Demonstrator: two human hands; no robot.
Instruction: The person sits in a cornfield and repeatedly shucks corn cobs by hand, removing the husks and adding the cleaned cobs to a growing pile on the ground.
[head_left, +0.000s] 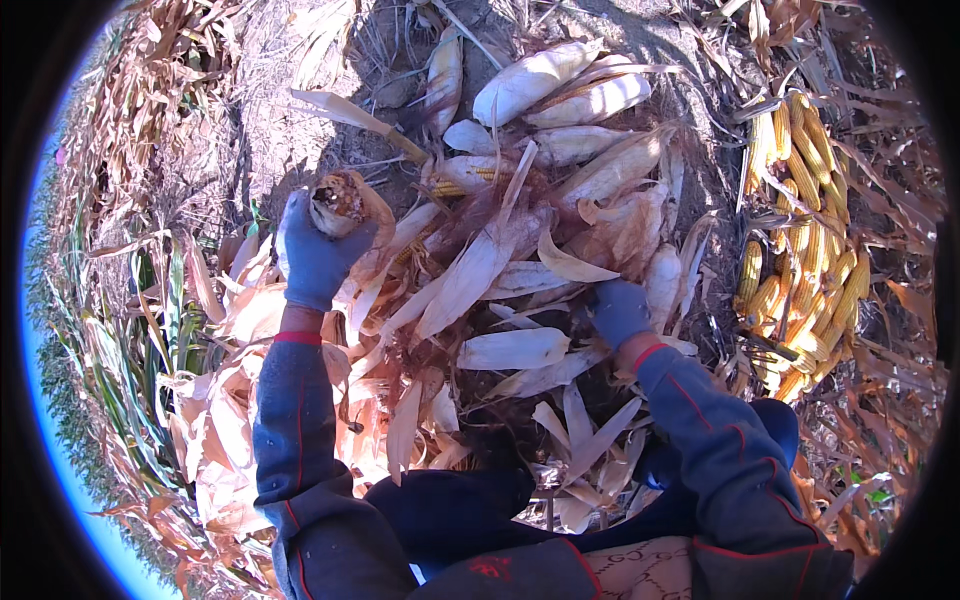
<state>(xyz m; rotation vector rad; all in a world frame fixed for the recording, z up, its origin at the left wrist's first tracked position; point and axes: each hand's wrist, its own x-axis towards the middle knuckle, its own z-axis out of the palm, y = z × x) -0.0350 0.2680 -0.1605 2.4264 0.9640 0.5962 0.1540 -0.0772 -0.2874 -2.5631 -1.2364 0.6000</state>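
Note:
My gloved left hand (322, 251) is raised over the husk pile, its fingers round a partly husked ear of corn (339, 202) whose exposed end looks dark and damaged. Lower and to the right, my gloved right hand (619, 311) lies among the husks beside a curled dry husk leaf (570, 262); its fingertips are hidden, so I cannot tell whether it grips anything. Ears still in pale husks (536, 79) lie in a heap in front of me. A short husked ear (514, 349) rests left of my right hand. Yellow kernels (450, 187) show through some torn husks.
A pile of bare yellow corn cobs (806, 247) lies on the ground at the right. Loose dry husks (232, 420) are heaped at the left, next to green and dry stalks (127, 375). My bent knees are close below the heap.

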